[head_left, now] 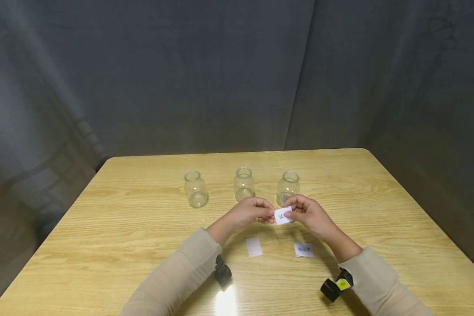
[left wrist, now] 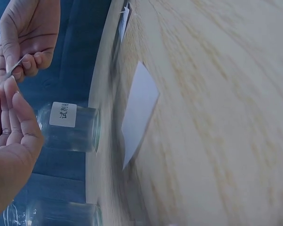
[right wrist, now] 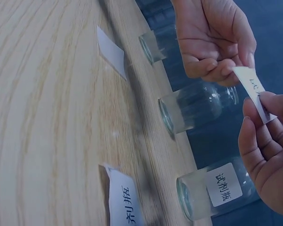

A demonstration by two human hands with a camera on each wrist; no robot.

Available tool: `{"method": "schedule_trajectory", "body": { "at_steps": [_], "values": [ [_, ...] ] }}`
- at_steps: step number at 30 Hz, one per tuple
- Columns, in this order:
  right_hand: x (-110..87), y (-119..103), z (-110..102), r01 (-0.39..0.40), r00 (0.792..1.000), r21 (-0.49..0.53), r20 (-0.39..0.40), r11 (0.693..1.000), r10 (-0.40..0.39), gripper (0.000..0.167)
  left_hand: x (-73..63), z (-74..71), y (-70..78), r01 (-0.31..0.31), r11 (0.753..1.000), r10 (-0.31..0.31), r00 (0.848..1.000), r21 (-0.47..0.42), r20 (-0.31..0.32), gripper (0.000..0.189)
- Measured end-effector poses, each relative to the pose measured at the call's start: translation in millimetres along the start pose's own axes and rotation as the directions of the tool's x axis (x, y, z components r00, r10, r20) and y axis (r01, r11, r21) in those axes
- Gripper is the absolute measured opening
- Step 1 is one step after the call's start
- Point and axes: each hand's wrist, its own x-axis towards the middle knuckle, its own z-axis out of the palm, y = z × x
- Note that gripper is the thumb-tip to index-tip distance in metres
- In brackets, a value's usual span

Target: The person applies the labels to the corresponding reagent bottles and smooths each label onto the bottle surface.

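Both hands meet above the table in front of the rightmost glass jar. Between thumb and fingers, my right hand pinches a small white label with black printed characters. The fingertips of my left hand pinch the label's opposite edge; in the right wrist view its thumb is at the label's corner. A white label with black characters is stuck on the rightmost jar. The middle jar and the left jar show bare glass.
Nearer me on the wooden table lie a blank white paper piece and, to its right, another label with black characters. Grey curtains hang behind the table and at its sides.
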Motion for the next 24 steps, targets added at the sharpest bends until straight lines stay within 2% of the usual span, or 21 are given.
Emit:
{"method": "schedule_trajectory", "body": {
  "at_steps": [5,15,19,24],
  "values": [
    [0.1,-0.1,1.2,-0.009,1.0,-0.017,-0.023,1.0,0.008,0.018,0.4,-1.6,-0.8,-0.004,1.0,0.004,1.0,-0.006,0.003,0.018],
    [-4.3,-0.8,0.3,-0.044,0.988,-0.071,-0.152,0.997,0.033,0.017,0.8,-8.1,-5.1,-0.007,1.0,0.008,1.0,0.03,-0.023,0.017],
    [-4.8,-0.8,1.1,-0.062,0.99,-0.092,-0.135,0.994,0.049,0.016,1.0,-7.6,-5.1,-0.003,0.999,0.004,1.0,0.039,-0.029,0.018],
    [-4.6,-1.0,5.0,-0.062,0.997,-0.098,-0.056,0.993,0.057,0.019,-1.8,-2.8,0.6,0.0,0.997,0.002,1.0,0.081,-0.028,0.018]
  ]
}}
